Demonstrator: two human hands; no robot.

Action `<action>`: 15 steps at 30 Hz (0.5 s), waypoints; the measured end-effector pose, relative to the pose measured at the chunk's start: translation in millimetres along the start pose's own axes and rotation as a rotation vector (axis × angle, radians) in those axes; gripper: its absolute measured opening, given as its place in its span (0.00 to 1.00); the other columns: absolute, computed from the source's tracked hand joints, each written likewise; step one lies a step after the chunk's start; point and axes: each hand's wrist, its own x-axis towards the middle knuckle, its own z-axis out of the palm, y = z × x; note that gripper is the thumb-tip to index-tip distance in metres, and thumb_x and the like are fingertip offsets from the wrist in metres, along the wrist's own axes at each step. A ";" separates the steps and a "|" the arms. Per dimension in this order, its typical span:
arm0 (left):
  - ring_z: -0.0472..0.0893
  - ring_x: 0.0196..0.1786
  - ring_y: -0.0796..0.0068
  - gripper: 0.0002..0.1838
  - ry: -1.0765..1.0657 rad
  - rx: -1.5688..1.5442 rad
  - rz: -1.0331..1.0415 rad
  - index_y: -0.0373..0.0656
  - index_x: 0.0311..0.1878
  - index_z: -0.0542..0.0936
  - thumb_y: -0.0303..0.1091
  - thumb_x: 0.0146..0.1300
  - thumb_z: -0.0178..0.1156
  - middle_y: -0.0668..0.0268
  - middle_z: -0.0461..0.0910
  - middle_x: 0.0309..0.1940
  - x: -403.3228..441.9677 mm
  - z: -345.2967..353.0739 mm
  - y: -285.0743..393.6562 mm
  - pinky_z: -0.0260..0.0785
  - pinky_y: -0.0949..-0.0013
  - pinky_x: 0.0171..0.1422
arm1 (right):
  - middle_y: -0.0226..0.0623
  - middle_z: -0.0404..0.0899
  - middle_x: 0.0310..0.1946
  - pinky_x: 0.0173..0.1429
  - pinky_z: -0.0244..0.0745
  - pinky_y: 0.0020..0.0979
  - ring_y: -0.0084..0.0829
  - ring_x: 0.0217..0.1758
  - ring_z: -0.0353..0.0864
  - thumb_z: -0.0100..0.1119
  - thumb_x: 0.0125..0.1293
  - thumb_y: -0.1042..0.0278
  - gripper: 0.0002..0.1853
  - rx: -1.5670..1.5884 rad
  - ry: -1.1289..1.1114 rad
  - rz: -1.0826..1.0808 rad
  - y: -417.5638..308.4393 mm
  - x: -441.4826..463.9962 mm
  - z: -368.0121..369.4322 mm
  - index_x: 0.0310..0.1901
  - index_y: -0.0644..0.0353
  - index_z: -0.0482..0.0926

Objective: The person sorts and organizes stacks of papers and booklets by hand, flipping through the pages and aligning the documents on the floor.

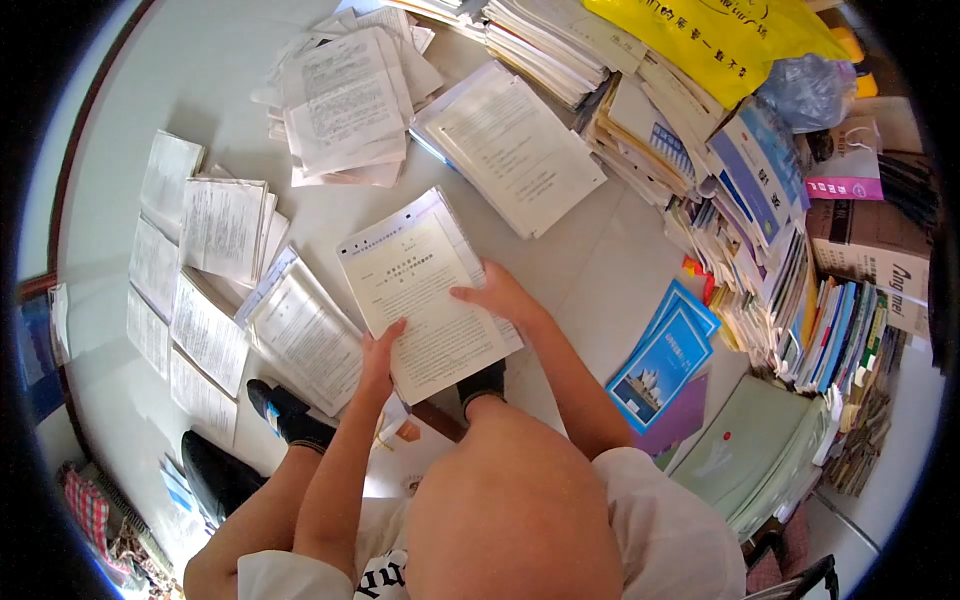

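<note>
A thick stack of printed papers is held between both my hands, above the floor in front of my knees. My left hand grips its lower left edge, thumb on the top sheet. On the right edge, my right hand has its thumb on the page and its other fingers hidden behind the stack. To the left, close to my left hand, lies a stack of printed sheets. Beyond the held stack sits another thick pile of papers.
Loose sheets are heaped at the back. Rows of printed papers lie to the left. Blue booklets and green folders are on the right, near book piles, a yellow bag and a cardboard box.
</note>
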 end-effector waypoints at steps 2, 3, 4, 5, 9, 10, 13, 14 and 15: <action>0.82 0.55 0.57 0.31 -0.019 0.029 0.000 0.34 0.67 0.68 0.36 0.65 0.67 0.53 0.80 0.55 -4.3 1.7 5.4 0.80 0.56 0.57 | 0.49 0.85 0.53 0.62 0.77 0.39 0.41 0.56 0.85 0.76 0.59 0.60 0.30 -0.022 -0.002 -0.018 11.0 4.8 -1.1 0.59 0.68 0.78; 0.82 0.55 0.57 0.31 -0.019 0.029 0.001 0.34 0.67 0.68 0.36 0.65 0.67 0.53 0.80 0.55 -1.4 -1.5 3.4 0.80 0.56 0.57 | 0.50 0.85 0.53 0.62 0.77 0.40 0.42 0.56 0.85 0.76 0.59 0.59 0.31 -0.045 -0.005 -0.035 16.5 6.9 -1.9 0.60 0.68 0.78; 0.82 0.55 0.58 0.30 -0.004 -0.003 0.018 0.34 0.66 0.69 0.36 0.66 0.66 0.53 0.80 0.55 3.9 -7.6 -0.9 0.79 0.56 0.58 | 0.50 0.85 0.53 0.62 0.77 0.40 0.42 0.56 0.85 0.76 0.59 0.59 0.31 -0.046 -0.005 -0.036 9.7 4.0 -2.6 0.60 0.68 0.78; 0.82 0.56 0.58 0.29 0.010 -0.035 0.034 0.34 0.66 0.69 0.36 0.66 0.65 0.53 0.80 0.55 5.7 -9.1 -1.2 0.78 0.56 0.59 | 0.51 0.85 0.53 0.62 0.77 0.40 0.43 0.56 0.85 0.75 0.59 0.57 0.32 -0.179 0.026 0.009 -5.2 -2.4 -3.8 0.60 0.68 0.77; 0.82 0.55 0.59 0.28 0.037 0.004 0.030 0.34 0.66 0.68 0.36 0.67 0.64 0.54 0.80 0.55 9.5 -14.1 -1.9 0.77 0.57 0.59 | 0.53 0.84 0.54 0.62 0.78 0.42 0.45 0.56 0.85 0.74 0.60 0.50 0.35 -0.414 0.117 0.098 -28.0 -13.9 -11.5 0.60 0.69 0.76; 0.81 0.57 0.60 0.29 0.105 0.118 0.056 0.34 0.67 0.67 0.36 0.67 0.64 0.53 0.78 0.58 15.4 -16.9 -2.4 0.75 0.57 0.61 | 0.53 0.84 0.54 0.62 0.78 0.42 0.45 0.56 0.85 0.74 0.60 0.50 0.35 -0.415 0.118 0.100 -27.0 -14.6 -14.1 0.60 0.69 0.76; 0.77 0.61 0.59 0.30 0.301 0.400 0.342 0.35 0.67 0.67 0.35 0.66 0.66 0.53 0.75 0.60 21.9 -15.3 -3.6 0.71 0.57 0.66 | 0.53 0.84 0.53 0.61 0.78 0.42 0.45 0.55 0.85 0.73 0.61 0.49 0.34 -0.344 0.138 0.079 -15.6 -11.1 -21.4 0.59 0.69 0.77; 0.74 0.63 0.58 0.30 0.427 0.567 0.604 0.34 0.66 0.68 0.34 0.65 0.67 0.54 0.74 0.59 16.9 -5.3 5.3 0.67 0.57 0.68 | 0.53 0.85 0.52 0.61 0.78 0.42 0.44 0.54 0.86 0.73 0.62 0.50 0.33 -0.287 0.138 0.079 -6.8 -6.4 -24.9 0.59 0.69 0.77; 0.74 0.63 0.58 0.30 0.428 0.566 0.603 0.34 0.66 0.68 0.34 0.65 0.67 0.54 0.74 0.59 10.9 3.1 14.9 0.67 0.57 0.68 | 0.53 0.85 0.51 0.60 0.79 0.42 0.44 0.53 0.86 0.72 0.62 0.50 0.33 -0.230 0.138 0.079 2.3 -2.5 -27.5 0.58 0.69 0.76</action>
